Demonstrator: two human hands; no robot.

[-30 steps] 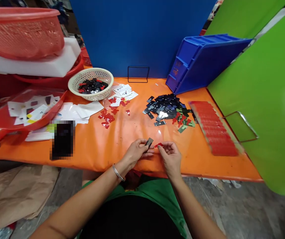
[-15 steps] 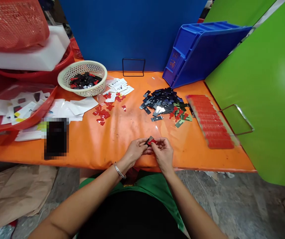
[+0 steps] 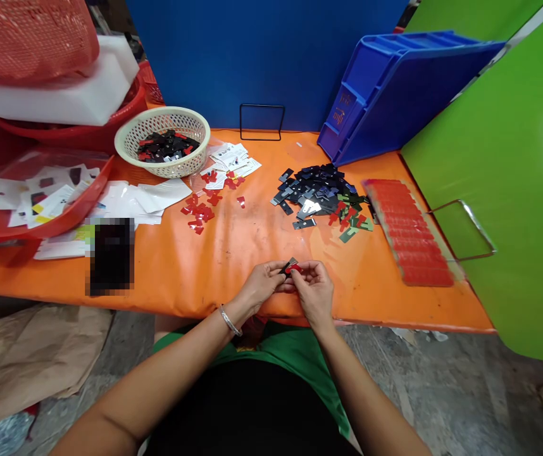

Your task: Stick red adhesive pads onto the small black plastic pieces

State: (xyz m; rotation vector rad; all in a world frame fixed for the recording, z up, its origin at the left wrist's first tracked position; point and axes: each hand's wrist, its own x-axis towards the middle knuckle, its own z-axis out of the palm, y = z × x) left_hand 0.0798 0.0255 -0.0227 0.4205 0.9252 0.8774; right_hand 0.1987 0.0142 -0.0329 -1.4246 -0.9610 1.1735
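Observation:
Near the table's front edge, my left hand (image 3: 259, 289) is closed on a small flat black piece with a grey end (image 3: 293, 260). My right hand (image 3: 318, 296) pinches a small glossy red piece (image 3: 295, 268) with thumb and fingers, against the face of the black piece. Fingers hide part of both pieces. Beyond my hands lies a heap of similar black and grey pieces (image 3: 321, 187). Scattered red pieces (image 3: 201, 212) lie on the table to the left of that heap.
At the left back a cream basket (image 3: 124, 144) holds black and red pieces, beside papers (image 3: 157, 195) and a red tray (image 3: 103, 180). A red strip-covered sheet (image 3: 407, 234) lies right. A blue crate (image 3: 395, 95) leans behind it. Green (image 3: 518, 190) and blue (image 3: 262, 57) panels border the orange table (image 3: 167, 272).
The view has shifted slightly, so most of the table's contents appear a little further right. Both hands keep hold of the same pieces, with little finger movement.

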